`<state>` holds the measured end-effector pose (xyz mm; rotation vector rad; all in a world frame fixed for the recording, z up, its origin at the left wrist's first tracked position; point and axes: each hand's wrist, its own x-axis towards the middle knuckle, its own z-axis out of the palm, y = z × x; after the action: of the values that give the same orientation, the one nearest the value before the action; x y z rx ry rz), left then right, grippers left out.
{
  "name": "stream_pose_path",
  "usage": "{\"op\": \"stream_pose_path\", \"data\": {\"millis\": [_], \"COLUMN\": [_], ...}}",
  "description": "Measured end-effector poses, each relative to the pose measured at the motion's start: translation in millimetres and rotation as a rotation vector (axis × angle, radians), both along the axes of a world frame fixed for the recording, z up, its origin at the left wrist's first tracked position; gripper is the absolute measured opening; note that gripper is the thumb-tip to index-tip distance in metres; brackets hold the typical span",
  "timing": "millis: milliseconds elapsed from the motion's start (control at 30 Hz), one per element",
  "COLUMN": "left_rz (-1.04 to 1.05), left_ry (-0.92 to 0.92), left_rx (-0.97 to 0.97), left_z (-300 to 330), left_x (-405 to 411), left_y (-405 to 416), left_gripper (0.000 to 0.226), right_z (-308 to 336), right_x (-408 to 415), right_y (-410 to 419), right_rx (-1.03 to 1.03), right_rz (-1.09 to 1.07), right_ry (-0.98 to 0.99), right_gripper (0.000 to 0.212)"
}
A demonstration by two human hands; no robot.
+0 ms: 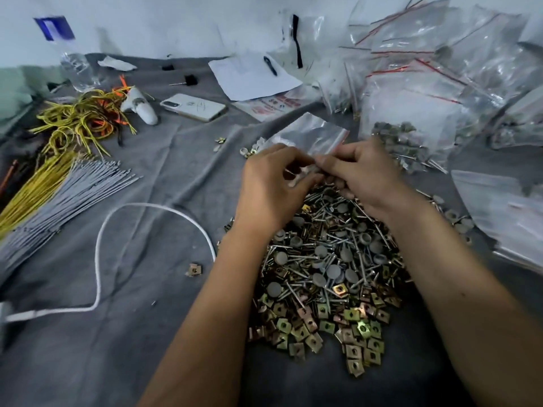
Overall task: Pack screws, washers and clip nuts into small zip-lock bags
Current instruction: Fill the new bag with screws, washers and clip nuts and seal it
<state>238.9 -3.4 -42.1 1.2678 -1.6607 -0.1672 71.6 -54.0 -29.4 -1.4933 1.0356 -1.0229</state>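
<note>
While the heap of screws and clip nuts (329, 277) is lying nearest us on the surface (147, 333), we are pinching the flimsy, slippery zip-lock bag (308, 133) by its mouth, left hand (270, 186) and right hand (361, 174) both gripping.

Both bare forearms reach from the near edge toward the middle, converging. The left hand (271, 183) is curled, palm turned right, fingers bent inward. The right hand (360, 171) faces it, thumb and fingertips pinched; the fingertips of both hands meet.
</note>
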Motion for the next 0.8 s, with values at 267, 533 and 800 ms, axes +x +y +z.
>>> {"op": "stream_pose_path", "data": {"millis": [267,533,800], "left_rz": [-0.156,-0.157,0.000], "left_ry": [0.337,0.462,0.414], "left_rx": [0.254,0.359,0.261], "left_z": [-1,0,-2], "left_x": [-5,-6,-3], "left_y": [0,2,-3], "left_gripper": [0.010,0.015,0.018], "right_z": [-11,-14,-10], "right_x": [-1,-6,-9], "right_y": [0,-2,-1], "right_rx": [-0.044,-0.102,-0.135], "right_rz": [0.098,0.175,0.155], "right_ry": [-0.131,-0.044,-0.058], "right_gripper": [0.028,0.028,0.021]}}
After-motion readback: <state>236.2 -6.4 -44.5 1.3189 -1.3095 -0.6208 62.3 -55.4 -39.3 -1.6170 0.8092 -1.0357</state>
